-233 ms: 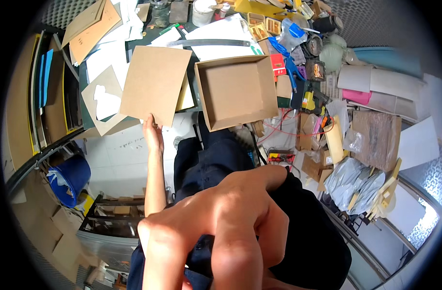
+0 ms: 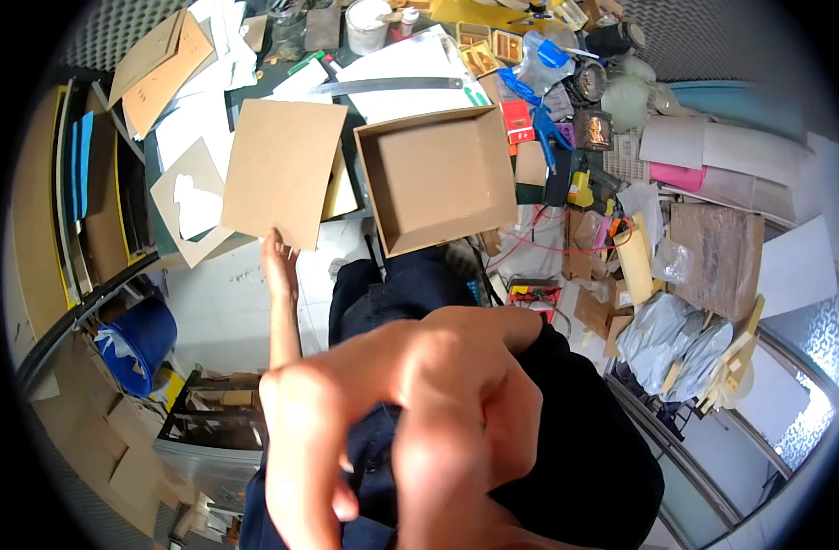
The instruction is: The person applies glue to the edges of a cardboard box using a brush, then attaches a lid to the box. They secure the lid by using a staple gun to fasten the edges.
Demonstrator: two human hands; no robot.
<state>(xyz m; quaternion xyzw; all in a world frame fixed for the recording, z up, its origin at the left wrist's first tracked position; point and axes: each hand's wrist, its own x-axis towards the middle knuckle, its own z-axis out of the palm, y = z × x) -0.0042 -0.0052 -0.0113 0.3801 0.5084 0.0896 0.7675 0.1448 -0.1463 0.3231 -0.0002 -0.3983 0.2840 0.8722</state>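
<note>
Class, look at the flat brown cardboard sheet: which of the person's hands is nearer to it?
Left. The left hand grips the cardboard sheet at its lower edge; the right hand is raised close to the camera, well apart from it.

The right hand (image 2: 419, 431) looms blurred, cut off by the lower edge. It hides the lap. The left hand (image 2: 277, 261) partly hides behind the cardboard sheet (image 2: 282, 170).

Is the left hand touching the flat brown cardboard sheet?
Touching. The head view shows the left hand with its fingers on the lower edge of the cardboard sheet.
</note>
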